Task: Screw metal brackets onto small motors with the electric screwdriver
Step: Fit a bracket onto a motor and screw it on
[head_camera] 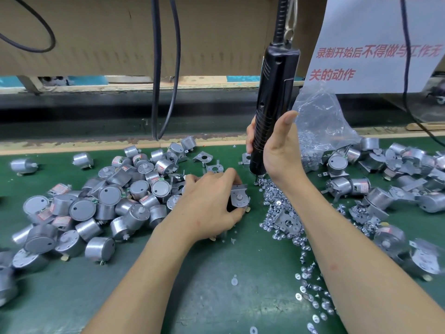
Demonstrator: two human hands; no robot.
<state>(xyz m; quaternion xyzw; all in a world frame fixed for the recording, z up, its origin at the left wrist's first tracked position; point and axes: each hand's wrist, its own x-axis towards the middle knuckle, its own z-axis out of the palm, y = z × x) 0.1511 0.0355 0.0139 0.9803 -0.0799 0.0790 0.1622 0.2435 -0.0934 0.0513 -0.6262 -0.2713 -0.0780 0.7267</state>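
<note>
- Two hands are at work. The left hand (212, 203) has its grip closed round a small motor (234, 201) low on the green counter (216, 285), just beside the heap of loose motors (108, 196). A metal bracket (239, 189) sits over the motor's shaft face.
- The right hand (277, 150) wraps its grip round the ribbed lower barrel of the electric screwdriver (274, 92), fingers curled behind it and thumb straight up the near side.
- The screwdriver hangs from a hook (289, 32). Its long axis is close to upright with the top leaning slightly right, and its bit points down into the scattered screws (277, 203) just right of the motor.
- The motor's shaft face and the bracket are turned up and rightward, toward the bit.
- The motor looks like a stiff, smooth metal can, probably dense and apt to twist under the driver. It is best held round its body, with the fingers off the screw holes.
- The bracket is thin sheet, light, likely sharp-edged, and free to slip until screwed down.
</note>
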